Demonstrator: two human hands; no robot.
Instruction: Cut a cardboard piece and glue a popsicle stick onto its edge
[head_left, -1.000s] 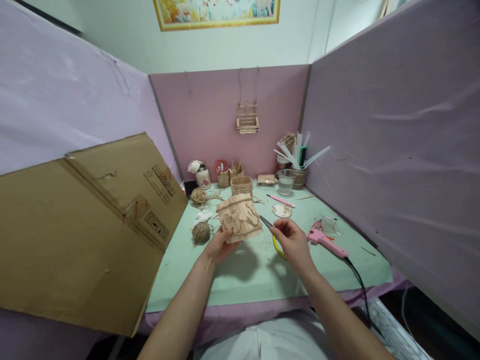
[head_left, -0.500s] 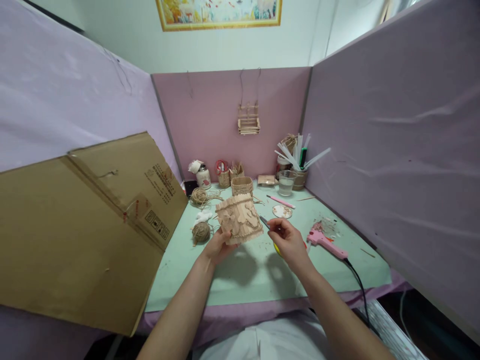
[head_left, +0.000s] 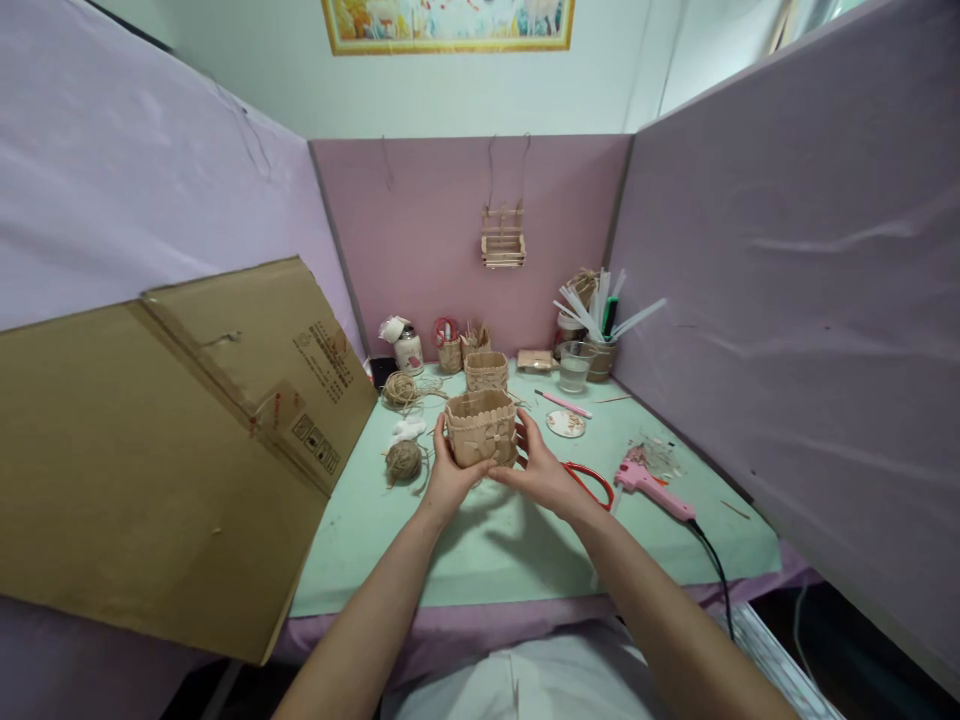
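Note:
Between my two hands is a small light-wood basket point(head_left: 482, 440) with a scalloped rim and wooden cut-out shapes on its side. It is held roughly upright above the table, its open top facing up. My left hand point(head_left: 451, 478) grips its left side, thumb across the lower front. My right hand point(head_left: 541, 472) wraps its right side, with the thumb at the bottom front. Red-handled scissors point(head_left: 592, 484) lie just beyond my right hand, partly hidden by it. Behind the held basket stands another small woven-looking basket point(head_left: 486, 370).
A pink glue gun point(head_left: 652, 487) lies at right, its cord running off the front. Twine balls point(head_left: 403, 460) lie at left beside a large cardboard sheet point(head_left: 187, 470). A water glass point(head_left: 574, 368), a round white disc point(head_left: 565, 424) and a pink pen point(head_left: 562, 403) are farther back.
The basket has turned from tilted to upright. My right hand has moved left onto it, and the slim dark-tipped tool it held no longer shows there. More of the red scissors handle is visible.

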